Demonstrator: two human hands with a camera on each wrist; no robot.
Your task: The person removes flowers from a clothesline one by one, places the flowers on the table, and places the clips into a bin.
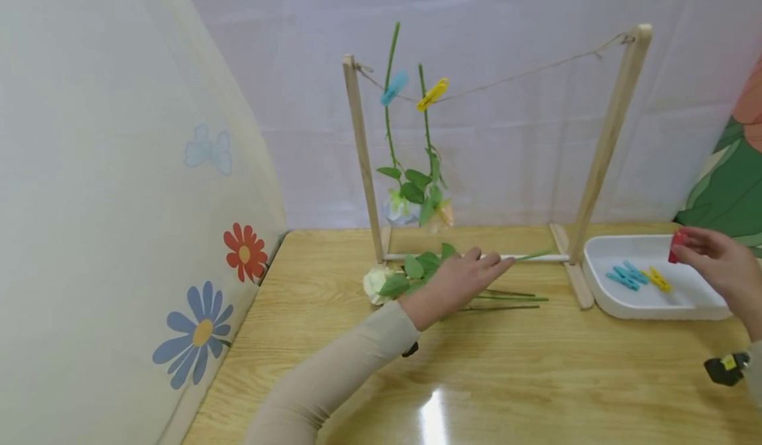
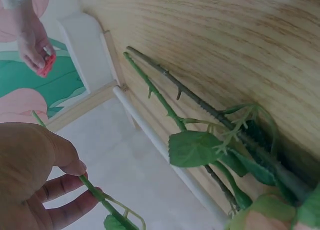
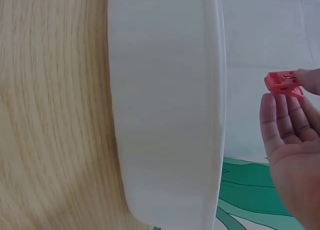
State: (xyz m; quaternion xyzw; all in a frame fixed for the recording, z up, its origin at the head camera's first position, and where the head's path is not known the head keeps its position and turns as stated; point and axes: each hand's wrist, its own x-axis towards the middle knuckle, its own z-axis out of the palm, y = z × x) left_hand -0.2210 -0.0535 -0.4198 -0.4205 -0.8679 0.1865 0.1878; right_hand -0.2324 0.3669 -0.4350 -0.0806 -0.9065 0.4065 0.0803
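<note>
My left hand (image 1: 458, 276) pinches the green stem (image 2: 91, 187) of an artificial flower between thumb and fingers, above the table. Beneath it lie more stems (image 2: 165, 102) with leaves and a white flower (image 1: 376, 285). Over the white tray (image 1: 625, 311), my right hand (image 1: 717, 260) holds a red clothespin (image 3: 282, 82) between thumb and fingertips. On the twine (image 1: 512, 78), a blue clothespin (image 1: 394, 88) and a yellow clothespin (image 1: 432, 94) each clip a flower stem, blooms hanging down.
A wooden frame with a left post (image 1: 364, 161) and a right post (image 1: 607, 147) stands at the table's back, joined low by a white rod (image 1: 536, 258). Blue clothespins (image 1: 625, 278) and a yellow clothespin (image 1: 657, 280) lie in the tray. A decorated curtain (image 1: 119, 167) borders the left side.
</note>
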